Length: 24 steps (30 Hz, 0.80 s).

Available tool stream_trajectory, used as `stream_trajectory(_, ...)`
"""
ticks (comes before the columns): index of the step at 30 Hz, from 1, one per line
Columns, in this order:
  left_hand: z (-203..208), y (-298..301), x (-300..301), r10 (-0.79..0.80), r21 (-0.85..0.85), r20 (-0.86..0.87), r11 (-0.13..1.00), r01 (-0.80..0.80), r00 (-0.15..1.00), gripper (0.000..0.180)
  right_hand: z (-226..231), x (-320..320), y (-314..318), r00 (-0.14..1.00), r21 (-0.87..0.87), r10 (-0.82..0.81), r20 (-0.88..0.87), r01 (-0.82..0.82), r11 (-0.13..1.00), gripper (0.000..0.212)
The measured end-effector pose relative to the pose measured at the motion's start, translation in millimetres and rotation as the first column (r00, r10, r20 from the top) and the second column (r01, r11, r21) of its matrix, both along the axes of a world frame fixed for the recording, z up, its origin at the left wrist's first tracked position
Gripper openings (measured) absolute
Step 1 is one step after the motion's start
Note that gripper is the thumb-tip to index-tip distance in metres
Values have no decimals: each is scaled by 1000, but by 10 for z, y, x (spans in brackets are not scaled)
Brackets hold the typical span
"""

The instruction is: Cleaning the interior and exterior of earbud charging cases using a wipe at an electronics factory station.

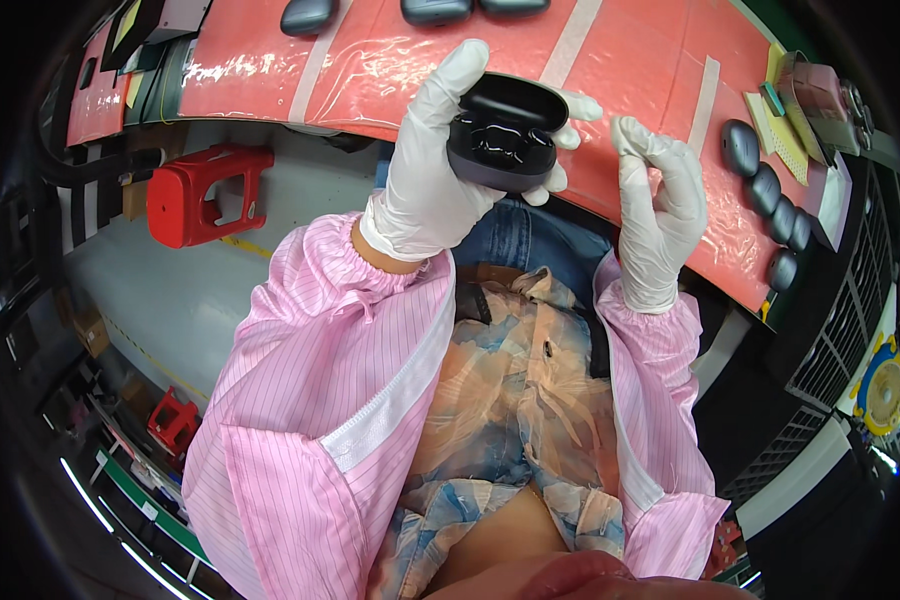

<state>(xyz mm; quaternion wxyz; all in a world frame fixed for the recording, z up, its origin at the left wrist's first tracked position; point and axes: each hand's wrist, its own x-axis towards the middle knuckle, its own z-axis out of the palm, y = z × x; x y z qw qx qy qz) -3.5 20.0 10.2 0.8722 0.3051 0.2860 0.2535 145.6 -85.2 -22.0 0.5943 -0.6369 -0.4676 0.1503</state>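
Note:
My left hand [425,160], in a white glove, is closed around a black earbud charging case [502,172]. The case's lid [515,100] stands up, and its glossy dark inside faces me; I cannot tell whether earbuds sit in the wells. To the right of the case and apart from it, my right hand [665,205], also gloved in white, is raised over the table. Its thumb and forefinger tips come together in a pinch, and anything between them is too small or hidden to make out.
Closed dark cases lie on the red-covered table [370,75]: a case [308,16] among others at the far edge, and several in a row [763,188] at the right. Papers [785,150] and a pinkish container [820,95] stand behind that row. A red stool [210,195] is at the left.

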Motion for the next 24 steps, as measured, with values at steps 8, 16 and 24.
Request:
stream_trajectory(8, 33, -55, -20, 15, 253, -94, 967, 9, 995, 81, 227, -42, 33, 869, -44, 202, 452, -204, 978, 30)
stream_trajectory(16, -136, 1, -155, 76, 794, -125, 605, 54, 989, 73, 518, -144, 162, 890, -274, 385, 244, -318, 908, 14)
stream_trajectory(24, -121, 15, -117, 136, 591, 3, 799, -112, 991, 88, 368, -145, 116, 799, -120, 96, -594, -206, 971, 14)
